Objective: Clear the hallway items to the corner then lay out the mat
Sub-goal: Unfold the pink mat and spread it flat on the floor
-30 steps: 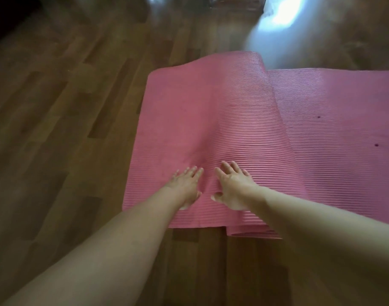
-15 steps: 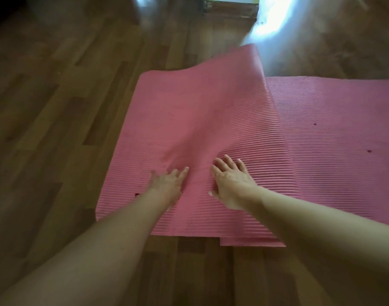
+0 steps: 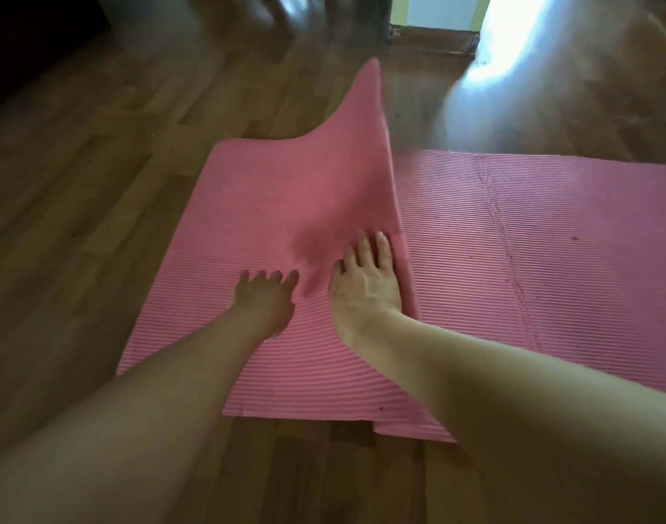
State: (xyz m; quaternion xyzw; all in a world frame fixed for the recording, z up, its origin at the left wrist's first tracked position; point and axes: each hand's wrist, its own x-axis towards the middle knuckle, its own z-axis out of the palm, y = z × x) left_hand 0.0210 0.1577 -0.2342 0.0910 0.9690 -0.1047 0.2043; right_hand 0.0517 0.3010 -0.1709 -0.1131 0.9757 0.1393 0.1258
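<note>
Here, pink ribbed mat (image 3: 513,228) on glossy wooden floor (image 3: 89,221), left hand (image 3: 265,298) and right hand (image 3: 365,285) pressing it open-palmed

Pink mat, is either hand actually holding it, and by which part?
Neither hand holds it. The left hand and right hand press flat, fingers straight, on the mat, the right hand beside its raised fold.

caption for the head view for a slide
Left hand and right hand press flat on a pink ribbed mat spread on a wood floor, one far edge curling up.
</note>
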